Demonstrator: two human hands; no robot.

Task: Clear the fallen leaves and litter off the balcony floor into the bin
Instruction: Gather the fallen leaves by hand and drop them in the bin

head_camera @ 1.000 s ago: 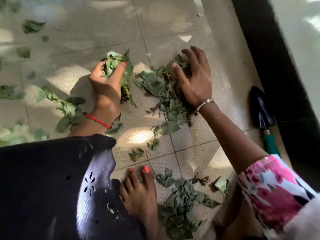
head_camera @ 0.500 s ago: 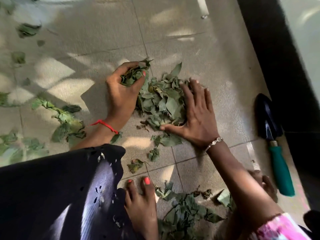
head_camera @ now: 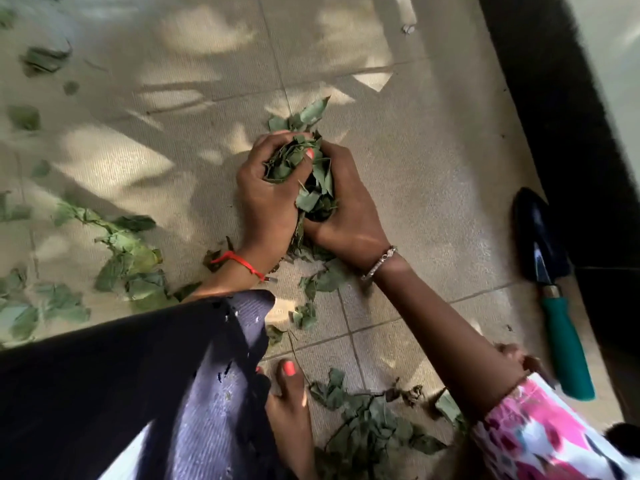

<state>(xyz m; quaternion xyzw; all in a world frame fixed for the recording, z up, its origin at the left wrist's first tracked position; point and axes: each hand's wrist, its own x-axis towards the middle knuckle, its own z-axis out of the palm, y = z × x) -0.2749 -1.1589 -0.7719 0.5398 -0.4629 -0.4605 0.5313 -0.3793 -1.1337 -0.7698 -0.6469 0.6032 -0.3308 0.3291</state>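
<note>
At the bottom of the frame a bare foot (head_camera: 287,403) with orange nails stands on the tiled floor (head_camera: 433,150). Just right of it lies a loose patch of leaves (head_camera: 367,420), not yet gathered. Above that, mid-frame, the left hand (head_camera: 266,199) and right hand (head_camera: 349,216) are both curled round one bundle of leaves (head_camera: 311,174), palm toward palm, low over the floor. Squeezing from both sides looks meant to pack the springy leaves tight, so none drop on the way to the bin. A few stray leaves (head_camera: 322,282) lie under the wrists.

At the right edge a trowel (head_camera: 550,292) lies flat beside the dark wall base (head_camera: 554,98), unused. At middle left sits a second patch (head_camera: 128,258). In the upper left there is a thin scatter (head_camera: 41,60), and near the top edge one small scrap (head_camera: 406,28).

Count: two hands, one held bundle, three loose patches plus strays, one trowel, one scrap. No bin shows in the picture.
</note>
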